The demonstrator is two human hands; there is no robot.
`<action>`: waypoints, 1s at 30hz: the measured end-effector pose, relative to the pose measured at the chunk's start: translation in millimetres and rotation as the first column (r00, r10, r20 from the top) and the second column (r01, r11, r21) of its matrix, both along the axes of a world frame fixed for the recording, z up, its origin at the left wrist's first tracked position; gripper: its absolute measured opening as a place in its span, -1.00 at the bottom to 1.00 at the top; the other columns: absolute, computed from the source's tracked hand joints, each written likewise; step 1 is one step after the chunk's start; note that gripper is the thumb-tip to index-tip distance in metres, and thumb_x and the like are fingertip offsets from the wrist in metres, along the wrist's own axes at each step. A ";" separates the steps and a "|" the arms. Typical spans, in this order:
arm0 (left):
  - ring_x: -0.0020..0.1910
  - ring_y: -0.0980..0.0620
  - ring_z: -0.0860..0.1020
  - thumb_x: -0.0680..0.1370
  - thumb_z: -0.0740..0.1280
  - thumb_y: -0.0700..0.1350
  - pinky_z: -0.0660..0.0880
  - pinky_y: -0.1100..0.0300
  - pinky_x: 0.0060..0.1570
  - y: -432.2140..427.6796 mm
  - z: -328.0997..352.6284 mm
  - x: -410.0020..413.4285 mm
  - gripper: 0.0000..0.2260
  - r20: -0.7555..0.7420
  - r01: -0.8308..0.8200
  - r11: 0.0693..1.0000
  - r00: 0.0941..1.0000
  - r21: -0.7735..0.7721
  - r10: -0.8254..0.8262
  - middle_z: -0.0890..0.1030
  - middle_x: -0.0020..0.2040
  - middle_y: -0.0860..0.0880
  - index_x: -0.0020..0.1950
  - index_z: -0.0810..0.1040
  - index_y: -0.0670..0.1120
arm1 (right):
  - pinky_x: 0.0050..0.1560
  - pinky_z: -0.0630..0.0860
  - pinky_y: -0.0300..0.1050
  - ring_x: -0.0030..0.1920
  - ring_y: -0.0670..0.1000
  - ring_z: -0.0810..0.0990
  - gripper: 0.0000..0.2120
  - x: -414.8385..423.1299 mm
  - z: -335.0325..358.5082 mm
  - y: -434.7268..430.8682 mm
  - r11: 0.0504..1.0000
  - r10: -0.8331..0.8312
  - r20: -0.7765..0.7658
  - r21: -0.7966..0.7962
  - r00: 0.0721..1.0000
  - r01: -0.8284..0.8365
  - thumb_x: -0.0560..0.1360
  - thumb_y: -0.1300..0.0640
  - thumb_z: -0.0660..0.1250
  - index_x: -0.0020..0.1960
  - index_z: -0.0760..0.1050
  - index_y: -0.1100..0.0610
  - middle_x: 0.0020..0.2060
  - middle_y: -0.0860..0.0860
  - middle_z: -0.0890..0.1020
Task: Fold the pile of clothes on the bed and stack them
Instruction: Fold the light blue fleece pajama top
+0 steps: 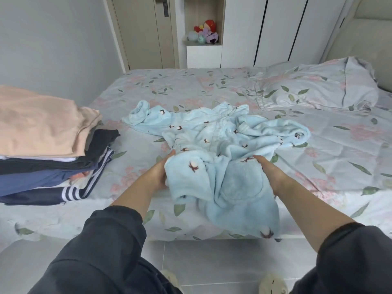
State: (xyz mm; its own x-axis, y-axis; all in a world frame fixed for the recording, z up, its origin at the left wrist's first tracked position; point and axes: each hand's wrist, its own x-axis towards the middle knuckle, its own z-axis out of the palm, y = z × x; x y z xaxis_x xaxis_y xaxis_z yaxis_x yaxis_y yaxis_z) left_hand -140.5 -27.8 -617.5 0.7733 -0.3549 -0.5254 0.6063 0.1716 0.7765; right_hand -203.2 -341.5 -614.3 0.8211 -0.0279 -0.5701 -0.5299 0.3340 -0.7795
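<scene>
A light blue fleece garment with small brown prints lies crumpled on the bed, its near part hanging over the bed's front edge. My left hand grips the garment's near left edge. My right hand grips its near right edge, fingers tucked into the fabric. A stack of folded clothes sits at the bed's left, a peach piece on top, dark and blue ones below.
A floral pillow lies at the bed's far right. Behind the bed stand a door, white wardrobes and a niche with plush toys. Tiled floor and my slippers are below.
</scene>
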 end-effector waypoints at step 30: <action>0.53 -0.11 0.00 0.30 0.55 0.10 0.18 -0.05 0.43 -58.4 -1.5 0.3 0.07 0.325 -0.034 0.378 0.584 0.925 -0.744 -0.13 0.57 0.04 0.53 -0.16 0.25 | 0.33 0.21 0.30 0.36 0.39 0.27 -0.06 -2.8 -5.6 13.4 -0.322 0.575 0.166 -0.854 0.801 0.408 0.21 0.38 0.49 0.50 0.23 -0.01 0.49 0.29 0.09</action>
State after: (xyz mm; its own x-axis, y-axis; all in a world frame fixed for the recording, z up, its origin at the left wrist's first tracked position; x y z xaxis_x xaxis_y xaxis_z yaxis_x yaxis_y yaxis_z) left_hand -140.2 -86.2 -619.0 0.8897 -0.4197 -0.1798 -0.2815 -0.8142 0.5077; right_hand -206.0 -328.1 -619.9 0.8961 0.0520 0.4409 0.0528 -0.9986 0.0105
